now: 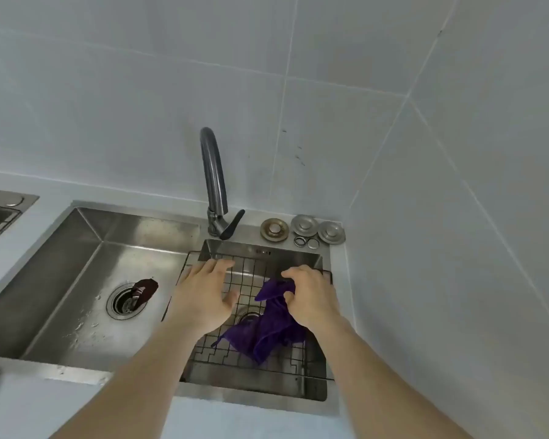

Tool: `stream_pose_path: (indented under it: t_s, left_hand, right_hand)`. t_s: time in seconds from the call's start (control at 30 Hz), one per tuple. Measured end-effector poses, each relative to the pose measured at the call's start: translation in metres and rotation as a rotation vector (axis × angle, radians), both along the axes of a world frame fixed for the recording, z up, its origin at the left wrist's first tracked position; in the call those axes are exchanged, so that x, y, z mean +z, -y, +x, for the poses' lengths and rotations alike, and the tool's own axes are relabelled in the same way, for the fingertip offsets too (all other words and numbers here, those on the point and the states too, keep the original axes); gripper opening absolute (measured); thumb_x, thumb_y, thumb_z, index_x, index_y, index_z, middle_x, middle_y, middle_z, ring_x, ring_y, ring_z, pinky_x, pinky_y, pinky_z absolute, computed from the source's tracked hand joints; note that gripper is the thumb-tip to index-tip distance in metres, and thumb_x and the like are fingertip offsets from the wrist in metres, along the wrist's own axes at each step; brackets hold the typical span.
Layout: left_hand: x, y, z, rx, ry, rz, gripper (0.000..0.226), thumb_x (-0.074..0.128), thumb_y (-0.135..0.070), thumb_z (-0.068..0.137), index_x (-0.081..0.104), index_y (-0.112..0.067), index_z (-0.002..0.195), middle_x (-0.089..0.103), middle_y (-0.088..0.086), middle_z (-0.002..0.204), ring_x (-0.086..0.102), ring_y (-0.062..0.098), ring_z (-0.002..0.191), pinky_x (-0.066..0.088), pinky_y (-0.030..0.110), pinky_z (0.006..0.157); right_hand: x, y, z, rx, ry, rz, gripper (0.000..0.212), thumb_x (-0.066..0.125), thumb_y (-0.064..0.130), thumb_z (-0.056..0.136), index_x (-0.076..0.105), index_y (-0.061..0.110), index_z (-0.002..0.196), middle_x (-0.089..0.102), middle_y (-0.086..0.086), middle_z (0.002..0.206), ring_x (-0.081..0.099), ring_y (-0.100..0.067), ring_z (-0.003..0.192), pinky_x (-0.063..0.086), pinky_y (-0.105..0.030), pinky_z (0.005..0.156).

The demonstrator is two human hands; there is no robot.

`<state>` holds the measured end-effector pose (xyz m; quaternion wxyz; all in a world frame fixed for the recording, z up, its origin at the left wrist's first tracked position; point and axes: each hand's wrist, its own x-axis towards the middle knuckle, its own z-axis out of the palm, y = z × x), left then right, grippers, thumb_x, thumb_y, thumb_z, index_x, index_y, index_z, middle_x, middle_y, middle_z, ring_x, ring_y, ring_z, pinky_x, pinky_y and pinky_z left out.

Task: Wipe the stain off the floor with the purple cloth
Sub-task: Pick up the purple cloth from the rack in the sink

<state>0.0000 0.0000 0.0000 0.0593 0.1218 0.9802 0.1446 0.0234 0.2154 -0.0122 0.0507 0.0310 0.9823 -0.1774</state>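
Early stage: the right hand (311, 296) pinches the cloth (267, 331) on the sink rack (235, 353); the left hand (203, 296) hovers open, empty. Floor and stain unseen; wiping remains.

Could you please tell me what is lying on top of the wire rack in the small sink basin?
The purple cloth lies bunched on the wire rack, gripped by the right hand. The left hand hovers open. The cloth hides part of the drain below.
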Motion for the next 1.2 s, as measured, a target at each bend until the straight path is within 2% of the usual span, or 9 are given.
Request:
stream_pose_path:
  t_s: [0.23,0.37,0.47,0.6,0.7,0.83,0.93,1.07,1.2]
  left_hand:
    - [-0.079,-0.019,-0.024,-0.010,0.316,-0.024,0.051,0.059,-0.043,0.094,0.048,-0.029,0.142,0.055,-0.008,0.146,0.049,0.018,0.134,0.039,0.040,0.110]
    - [-0.114,-0.029,-0.025,0.016,0.427,-0.007,0.042,0.060,-0.040,0.094,0.056,-0.031,0.135,0.064,-0.009,0.135,0.061,0.020,0.121,0.051,0.037,0.099]
    - [-0.137,-0.037,-0.024,0.008,0.490,0.001,0.040,0.063,-0.040,0.092,0.059,-0.032,0.131,0.067,-0.009,0.131,0.063,0.019,0.118,0.053,0.038,0.097]
    - [-0.154,-0.047,-0.024,-0.005,0.435,-0.080,0.035,0.066,-0.042,0.089,0.062,-0.032,0.123,0.068,-0.008,0.122,0.055,0.021,0.121,0.042,0.038,0.103]
    - [-0.157,-0.050,-0.025,-0.026,0.419,-0.122,0.028,0.066,-0.035,0.090,0.060,-0.034,0.118,0.072,-0.007,0.112,0.062,0.022,0.114,0.039,0.038,0.104]
    - [-0.149,-0.046,-0.024,0.008,0.410,-0.052,0.017,0.058,-0.028,0.094,0.061,-0.031,0.110,0.070,-0.005,0.109,0.067,0.022,0.102,0.042,0.037,0.096]
    - [-0.132,-0.032,-0.025,0.103,0.379,0.058,0.016,0.055,-0.027,0.096,0.060,-0.028,0.111,0.064,-0.004,0.109,0.061,0.020,0.090,0.042,0.033,0.077]
    - [-0.093,0.000,-0.028,0.176,0.276,0.144,0.010,0.052,-0.025,0.097,0.057,-0.026,0.105,0.058,-0.001,0.105,0.059,0.019,0.083,0.047,0.035,0.073]
    - [-0.045,0.038,-0.022,0.230,0.110,0.185,0.007,0.049,-0.021,0.097,0.054,-0.023,0.101,0.054,0.004,0.093,0.053,0.024,0.073,0.040,0.034,0.067]
  right_hand:
    - [-0.068,0.011,-0.049,0.049,0.113,0.030,0.042,0.072,0.019,0.088,0.064,0.026,0.129,0.068,0.001,0.122,0.062,-0.024,0.112,0.054,-0.038,0.091]
    - [-0.100,0.015,-0.059,0.074,0.119,0.046,0.048,0.075,0.019,0.085,0.061,0.024,0.131,0.065,0.001,0.127,0.059,-0.024,0.118,0.051,-0.039,0.098]
    - [-0.118,0.018,-0.061,0.110,0.143,0.094,0.055,0.075,0.020,0.085,0.057,0.025,0.137,0.061,0.002,0.133,0.056,-0.023,0.122,0.045,-0.041,0.107]
    - [-0.127,0.015,-0.066,0.110,0.131,0.184,0.050,0.074,0.013,0.084,0.060,0.024,0.132,0.059,-0.001,0.127,0.058,-0.026,0.117,0.045,-0.043,0.105]
    - [-0.127,0.010,-0.069,0.072,0.129,0.202,0.037,0.069,0.009,0.087,0.067,0.024,0.121,0.065,0.000,0.116,0.061,-0.025,0.110,0.047,-0.042,0.100]
    - [-0.115,0.006,-0.067,-0.032,0.085,0.122,0.021,0.061,0.014,0.092,0.069,0.022,0.110,0.070,0.000,0.110,0.064,-0.023,0.104,0.047,-0.040,0.097]
    - [-0.098,0.005,-0.063,-0.161,0.019,0.042,0.016,0.059,0.016,0.093,0.066,0.020,0.107,0.068,-0.001,0.104,0.065,-0.023,0.094,0.051,-0.041,0.090]
    - [-0.058,0.007,-0.054,-0.383,-0.027,-0.090,0.010,0.059,0.017,0.093,0.063,0.019,0.102,0.066,0.000,0.098,0.064,-0.021,0.084,0.055,-0.039,0.075]
    - [-0.015,0.017,-0.030,-0.556,-0.123,-0.176,0.002,0.059,0.020,0.093,0.057,0.022,0.094,0.055,0.008,0.075,0.046,-0.007,0.061,0.029,-0.021,0.050]
